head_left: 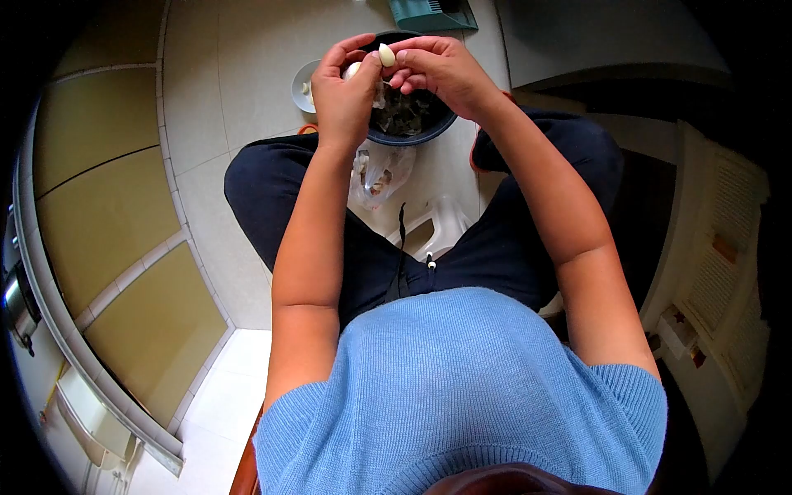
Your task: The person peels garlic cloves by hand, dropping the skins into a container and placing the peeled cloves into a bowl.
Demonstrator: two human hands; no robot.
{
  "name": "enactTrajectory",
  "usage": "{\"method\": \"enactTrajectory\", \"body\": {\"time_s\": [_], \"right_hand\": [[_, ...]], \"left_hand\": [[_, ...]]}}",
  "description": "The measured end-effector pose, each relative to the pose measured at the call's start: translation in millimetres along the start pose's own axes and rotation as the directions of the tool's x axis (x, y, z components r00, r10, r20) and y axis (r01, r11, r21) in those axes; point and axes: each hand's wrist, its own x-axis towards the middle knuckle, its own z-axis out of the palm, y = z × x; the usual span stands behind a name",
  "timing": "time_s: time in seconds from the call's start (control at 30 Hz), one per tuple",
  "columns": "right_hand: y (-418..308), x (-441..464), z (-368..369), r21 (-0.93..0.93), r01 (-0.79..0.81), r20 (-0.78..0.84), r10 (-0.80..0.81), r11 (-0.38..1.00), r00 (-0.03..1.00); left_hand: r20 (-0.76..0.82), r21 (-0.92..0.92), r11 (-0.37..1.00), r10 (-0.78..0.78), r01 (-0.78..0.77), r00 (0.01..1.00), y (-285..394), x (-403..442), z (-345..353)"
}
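Note:
A pale, peeled garlic clove point(387, 55) sits between my two hands, at the tips of the thumbs and fingers. My right hand point(450, 74) pinches it from the right with thumb and index finger, the other fingers curled below. Curled around a whitish piece of garlic point(353, 71) is my left hand point(341, 99), its thumb tip touching the clove's left side. Most of that whitish piece is hidden by the fingers. Directly beneath both hands stands a dark bin point(402, 140) with dark bagging and papery skins inside.
Left of the bin, a white bowl point(302, 87) holds a few pale pieces. A clear plastic bag point(381, 175) with garlic lies between my legs, near a white plastic stool point(445, 223). A teal dustpan point(433, 15) is beyond the bin; yellowish cabinet doors point(107, 198) line the left.

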Motion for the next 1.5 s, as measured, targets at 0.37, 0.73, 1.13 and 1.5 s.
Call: {"method": "enactTrajectory", "body": {"time_s": [0.37, 0.73, 1.13, 1.5], "right_hand": [[-2.0, 2.5, -4.3, 0.010, -0.008, -0.016, 0.008, 1.000, 1.000], [0.8, 1.5, -3.9, -0.184, 0.062, -0.018, -0.066, 0.981, 0.998], [1.7, 0.6, -2.5, -0.220, 0.061, -0.003, -0.063, 0.973, 0.998], [1.3, 1.2, -3.0, -0.207, 0.079, -0.020, -0.085, 0.975, 0.996]], "left_hand": [[0.003, 0.024, 1.000, 0.008, -0.008, 1.000, -1.7, 1.0, -1.1], [0.038, 0.300, 0.953, 0.028, -0.038, 0.999, 0.8, 1.7, -6.4], [0.037, 0.212, 0.972, -0.114, 0.103, 0.993, 2.2, 1.9, -11.0], [0.057, 0.201, 0.979, -0.042, 0.030, 0.997, 1.4, 2.2, -8.0]]}}
